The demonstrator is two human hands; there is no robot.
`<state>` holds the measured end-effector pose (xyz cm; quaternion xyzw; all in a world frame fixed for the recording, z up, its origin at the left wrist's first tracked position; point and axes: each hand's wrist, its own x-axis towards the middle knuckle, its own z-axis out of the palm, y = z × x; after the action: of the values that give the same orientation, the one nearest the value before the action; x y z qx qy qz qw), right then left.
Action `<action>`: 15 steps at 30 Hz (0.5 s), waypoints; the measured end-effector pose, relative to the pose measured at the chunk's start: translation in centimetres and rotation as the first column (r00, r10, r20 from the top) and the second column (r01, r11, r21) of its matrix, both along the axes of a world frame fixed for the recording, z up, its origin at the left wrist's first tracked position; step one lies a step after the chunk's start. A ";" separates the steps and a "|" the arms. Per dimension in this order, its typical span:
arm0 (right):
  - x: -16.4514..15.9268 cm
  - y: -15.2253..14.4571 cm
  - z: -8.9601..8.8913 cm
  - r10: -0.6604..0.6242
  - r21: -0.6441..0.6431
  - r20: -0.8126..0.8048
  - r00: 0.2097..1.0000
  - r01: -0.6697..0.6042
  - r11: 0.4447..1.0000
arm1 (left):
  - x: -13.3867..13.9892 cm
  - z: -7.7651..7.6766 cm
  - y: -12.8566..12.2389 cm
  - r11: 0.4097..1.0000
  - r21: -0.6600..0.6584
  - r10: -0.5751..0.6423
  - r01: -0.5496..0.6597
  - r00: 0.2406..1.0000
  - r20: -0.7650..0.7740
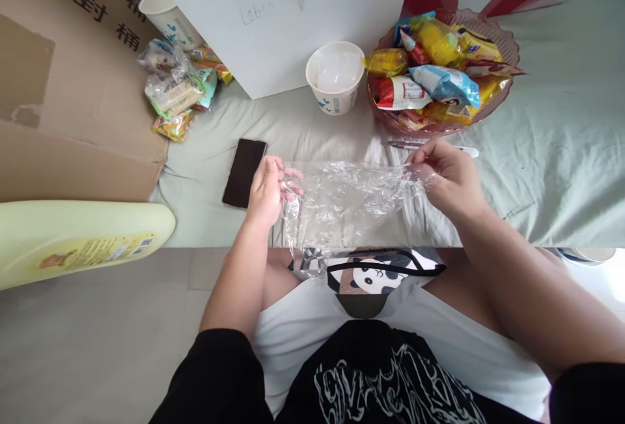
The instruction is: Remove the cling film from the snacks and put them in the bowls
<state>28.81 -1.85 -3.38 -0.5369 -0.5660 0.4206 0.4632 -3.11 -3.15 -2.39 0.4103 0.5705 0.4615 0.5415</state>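
Note:
A clear sheet of plastic film [351, 199] stretches between my two hands above the near edge of the cloth-covered table. My left hand [267, 193] pinches its left side, with some fingers showing through the film. At the other end, my right hand [446, 176] is closed on the gathered, crumpled side. The film's lower left part hangs past the table edge over my lap. Beside my left hand lies a dark phone [244, 173]. A slim white pen-like item [466, 150] is partly hidden behind my right hand.
A paper bowl [336, 82] stands before a white box [293, 20]. To its right, a pink glass bowl [510, 75] holds wrapped snacks. More snack packets [173, 92] lie by a tilted paper cup [170, 17]. A cardboard box [73, 131] and yellow bottle [83, 235] are at left.

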 end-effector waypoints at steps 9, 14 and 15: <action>0.7 0.1 0.3 0.041 0.115 0.071 0.997 -0.049 0.992 | -0.4 0.9 -1.1 0.967 -0.147 -0.231 0.210 0.963 -0.140; 0.4 -0.4 0.9 0.213 -0.016 0.199 0.957 -0.214 0.977 | 0.5 0.9 0.2 0.987 -0.157 -0.005 0.015 0.998 0.063; 0.4 -0.3 0.9 0.219 -0.039 0.200 0.955 -0.216 0.976 | 0.7 0.8 0.6 0.986 -0.165 0.031 -0.020 0.998 0.063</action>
<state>29.19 -2.13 -2.53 -0.5152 -0.6623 0.4168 0.3496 -2.43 -2.53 -1.57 0.3417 0.5939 0.4327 0.5859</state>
